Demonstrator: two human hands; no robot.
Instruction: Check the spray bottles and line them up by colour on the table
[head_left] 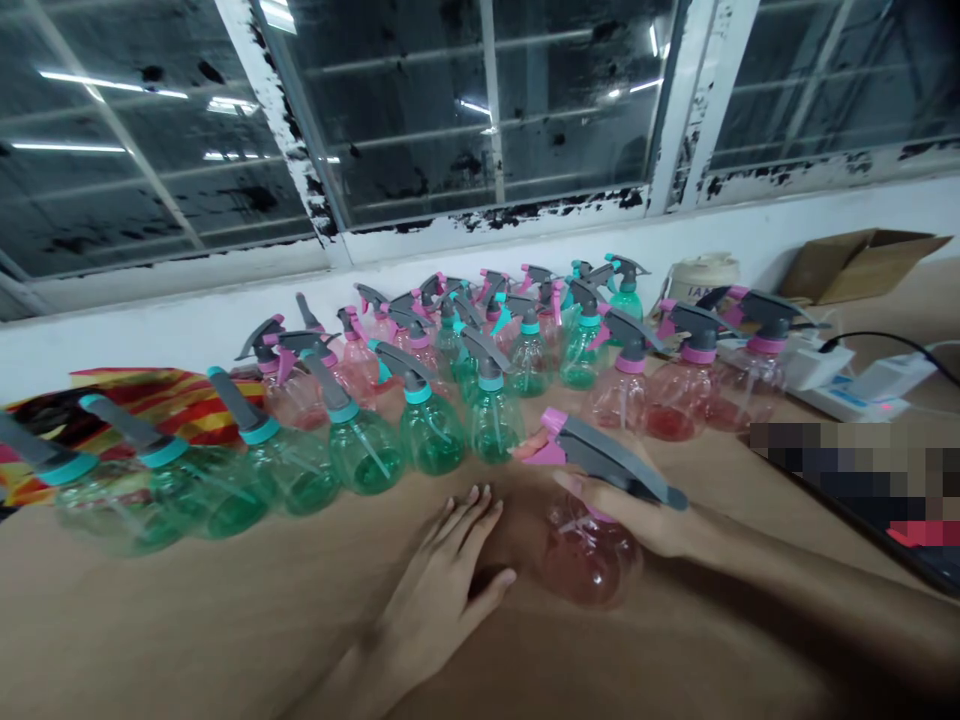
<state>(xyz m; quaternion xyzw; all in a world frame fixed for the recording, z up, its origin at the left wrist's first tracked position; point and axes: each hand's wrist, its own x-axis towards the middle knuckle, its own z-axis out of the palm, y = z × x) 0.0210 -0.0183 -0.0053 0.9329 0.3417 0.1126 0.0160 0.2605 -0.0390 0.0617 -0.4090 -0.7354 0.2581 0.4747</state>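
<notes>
My right hand (645, 515) is wrapped round the neck of a pink spray bottle (589, 555) with a grey trigger head and pink collar, which stands on the wooden table (225, 620). To its left, my left hand (442, 580) lies flat on the table, fingers stretched out, holding nothing. Just beyond both hands stand several green spray bottles (427, 430) and more pink spray bottles (622, 395), crowded in rows toward the wall.
A red and yellow striped cloth (172, 400) lies at the far left. A white tub (701, 275), a cardboard box (855, 262) and a white power strip (847, 395) with a black cable sit at the right. Windows run along the back wall.
</notes>
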